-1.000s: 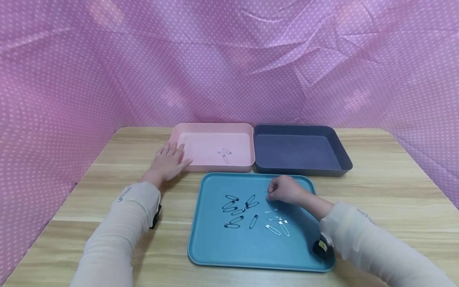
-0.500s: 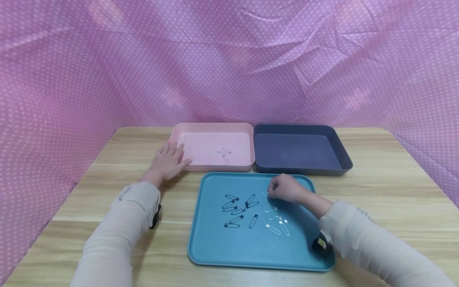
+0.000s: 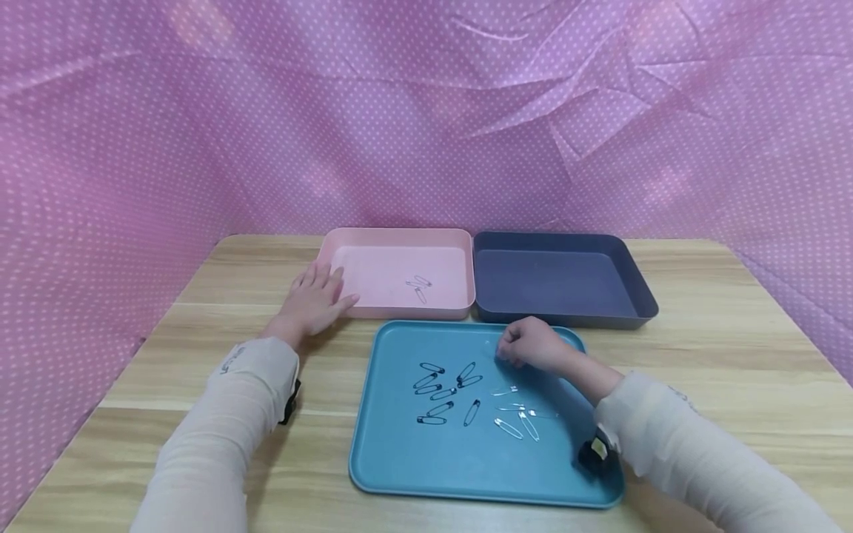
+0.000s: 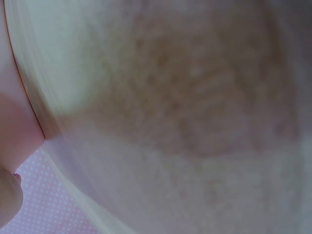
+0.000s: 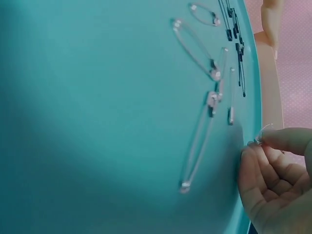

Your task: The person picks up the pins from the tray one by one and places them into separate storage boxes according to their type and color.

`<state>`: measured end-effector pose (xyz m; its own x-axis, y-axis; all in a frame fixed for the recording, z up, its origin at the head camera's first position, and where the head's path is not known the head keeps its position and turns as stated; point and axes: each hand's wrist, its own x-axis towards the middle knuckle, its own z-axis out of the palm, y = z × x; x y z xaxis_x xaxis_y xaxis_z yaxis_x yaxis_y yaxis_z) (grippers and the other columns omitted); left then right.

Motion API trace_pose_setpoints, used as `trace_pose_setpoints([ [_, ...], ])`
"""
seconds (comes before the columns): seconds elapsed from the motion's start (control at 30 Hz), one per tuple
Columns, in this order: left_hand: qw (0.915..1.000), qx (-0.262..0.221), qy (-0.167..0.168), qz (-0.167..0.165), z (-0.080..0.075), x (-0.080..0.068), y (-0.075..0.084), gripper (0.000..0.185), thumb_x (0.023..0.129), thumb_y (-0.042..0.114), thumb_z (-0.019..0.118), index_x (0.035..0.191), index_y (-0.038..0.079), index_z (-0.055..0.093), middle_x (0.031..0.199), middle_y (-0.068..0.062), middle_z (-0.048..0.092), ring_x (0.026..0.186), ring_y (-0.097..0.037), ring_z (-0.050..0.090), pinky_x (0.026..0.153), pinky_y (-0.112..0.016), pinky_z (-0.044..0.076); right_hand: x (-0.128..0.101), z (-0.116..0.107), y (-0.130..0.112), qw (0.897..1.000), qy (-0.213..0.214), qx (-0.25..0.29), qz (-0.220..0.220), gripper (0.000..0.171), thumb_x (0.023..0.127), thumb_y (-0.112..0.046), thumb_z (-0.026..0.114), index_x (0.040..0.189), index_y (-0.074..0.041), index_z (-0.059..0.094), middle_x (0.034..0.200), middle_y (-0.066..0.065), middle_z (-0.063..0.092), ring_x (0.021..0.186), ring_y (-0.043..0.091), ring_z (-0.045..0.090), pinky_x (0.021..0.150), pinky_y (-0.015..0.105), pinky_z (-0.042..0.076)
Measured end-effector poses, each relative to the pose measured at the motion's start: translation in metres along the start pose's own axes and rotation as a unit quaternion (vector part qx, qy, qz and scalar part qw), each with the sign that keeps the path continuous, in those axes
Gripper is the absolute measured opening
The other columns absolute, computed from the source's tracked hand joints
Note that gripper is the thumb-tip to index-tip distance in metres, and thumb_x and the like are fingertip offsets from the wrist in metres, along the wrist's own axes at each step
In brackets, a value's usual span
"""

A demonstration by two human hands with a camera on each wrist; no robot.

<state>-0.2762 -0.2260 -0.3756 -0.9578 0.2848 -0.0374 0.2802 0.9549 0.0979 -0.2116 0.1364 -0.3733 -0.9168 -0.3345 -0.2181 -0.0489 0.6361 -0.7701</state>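
Right hand (image 3: pixel 529 346) pinches silver safety pin (image 5: pixel 263 132) | left hand (image 3: pixel 313 300) flat on table (image 3: pixel 720 326)

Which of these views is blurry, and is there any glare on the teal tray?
Left wrist view: wholly out of focus, only a pale smear. Right wrist view: the silver safety pins are soft but readable on the teal tray. Head view: sharp, evenly lit, no strong glare, with a soft shadow beneath the right hand.
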Motion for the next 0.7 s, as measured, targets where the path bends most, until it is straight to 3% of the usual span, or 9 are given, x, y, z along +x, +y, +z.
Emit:
trace_pose_setpoints([
  [0.43,1.0000,-0.003,0.004,-0.001,0.000,0.000,-0.002,0.072,0.088,0.053,0.025,0.138,0.002,0.012,0.140,-0.022,0.005,0.126,-0.038,-0.004,0.100,-0.050,0.000,0.014,-0.002,-0.023,0.997,0.035,0.054,-0.036,0.011,0.083,-0.003,0.050,0.082,0.001,0.060,0.070,0.008,0.056,0.065,0.020,0.053,0.064,0.030,0.046],
  [0.7,1.0000,0.002,-0.004,-0.002,0.000,0.001,0.000,0.074,0.087,0.056,0.020,0.138,0.003,0.010,0.141,-0.022,0.003,0.126,-0.038,-0.005,0.100,-0.049,-0.001,0.028,-0.004,-0.035,0.994,0.043,0.082,-0.051,0.009,0.082,-0.007,0.056,0.082,0.001,0.059,0.074,0.009,0.058,0.069,0.020,0.054,0.067,0.032,0.045],
])
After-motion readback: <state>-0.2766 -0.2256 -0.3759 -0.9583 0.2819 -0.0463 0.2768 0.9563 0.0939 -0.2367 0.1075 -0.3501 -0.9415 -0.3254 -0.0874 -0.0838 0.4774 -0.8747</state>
